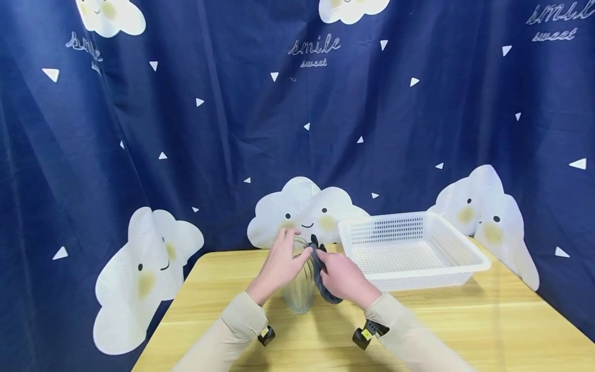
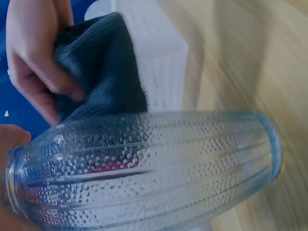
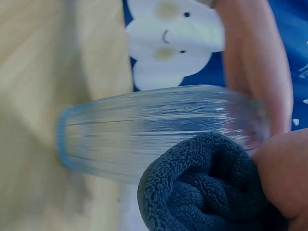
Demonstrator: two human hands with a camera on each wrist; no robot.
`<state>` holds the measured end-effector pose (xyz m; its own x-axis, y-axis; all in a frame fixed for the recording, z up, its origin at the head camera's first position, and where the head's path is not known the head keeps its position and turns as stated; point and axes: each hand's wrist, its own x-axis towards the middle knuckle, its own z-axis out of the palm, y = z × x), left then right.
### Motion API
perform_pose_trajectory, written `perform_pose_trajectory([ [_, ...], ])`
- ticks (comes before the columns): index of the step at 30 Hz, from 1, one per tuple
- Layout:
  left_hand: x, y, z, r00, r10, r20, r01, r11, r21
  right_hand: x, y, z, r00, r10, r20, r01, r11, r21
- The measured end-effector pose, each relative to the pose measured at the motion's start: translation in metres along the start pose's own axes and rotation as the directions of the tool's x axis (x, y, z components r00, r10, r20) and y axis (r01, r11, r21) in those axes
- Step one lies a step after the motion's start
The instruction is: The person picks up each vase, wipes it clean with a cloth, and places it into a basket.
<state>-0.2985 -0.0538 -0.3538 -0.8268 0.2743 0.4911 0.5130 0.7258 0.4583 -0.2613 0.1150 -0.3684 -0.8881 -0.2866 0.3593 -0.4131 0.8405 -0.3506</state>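
Observation:
A clear glass vase (image 1: 298,297) with ribs and raised dots (image 2: 159,168) stands roughly upright between the hands. My left hand (image 1: 280,264) holds it around the rim at the top. A dark grey-blue towel (image 1: 321,279), bunched and folded, is in the grip of my right hand (image 1: 345,276). In the left wrist view the towel (image 2: 103,67) lies against the vase's side near its upper half. Seen from the right wrist, a thick roll of the towel (image 3: 202,185) covers part of the glass. Whether the vase's base touches the table, I cannot tell.
A white perforated plastic basket (image 1: 418,271) sits to the right on the wooden table (image 1: 214,289). Behind the table hangs a dark blue curtain (image 1: 223,129) with clouds and triangles.

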Motion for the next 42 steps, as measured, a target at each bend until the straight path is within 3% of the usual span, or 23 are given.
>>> perform_pose_trajectory([
  [4,0.0,0.0,0.0,0.997,-0.079,-0.001,0.079,0.997,-0.001,-0.006,0.01,0.024,0.998,-0.01,0.066,0.011,1.0,-0.012],
  [9,0.0,0.001,-0.002,0.996,-0.082,0.034,0.082,0.997,-0.001,-0.015,0.021,0.05,0.986,-0.044,0.161,0.052,0.997,-0.05],
  [17,0.003,0.004,-0.006,0.998,-0.053,0.027,0.053,0.999,0.012,-0.012,0.026,0.044,0.976,0.038,0.215,-0.045,0.999,0.028],
  [20,0.002,0.004,-0.005,0.998,-0.044,0.04,0.043,0.999,0.017,-0.011,0.025,0.035,0.981,0.026,0.19,-0.037,0.998,0.055],
  [25,0.004,0.004,-0.004,0.999,-0.032,0.042,0.032,0.999,0.007,-0.006,0.016,0.005,0.998,-0.024,0.057,0.021,0.998,0.057],
  [29,0.006,0.004,-0.001,0.999,-0.024,0.029,0.024,1.0,-0.002,-0.002,0.004,-0.021,0.998,-0.035,-0.048,0.038,0.997,0.064],
  [32,0.008,0.003,0.0,1.0,-0.015,0.009,0.015,1.0,0.001,0.0,-0.003,-0.03,0.995,-0.049,-0.083,0.054,0.997,0.06],
  [36,0.009,0.002,0.002,1.0,0.006,-0.002,-0.006,1.0,0.014,0.0,-0.001,-0.02,0.998,-0.04,-0.057,0.042,0.999,0.028],
  [42,0.007,-0.002,0.004,0.998,0.059,-0.001,-0.059,0.998,0.038,-0.003,0.012,0.016,0.999,-0.033,0.029,0.033,0.999,-0.013],
])
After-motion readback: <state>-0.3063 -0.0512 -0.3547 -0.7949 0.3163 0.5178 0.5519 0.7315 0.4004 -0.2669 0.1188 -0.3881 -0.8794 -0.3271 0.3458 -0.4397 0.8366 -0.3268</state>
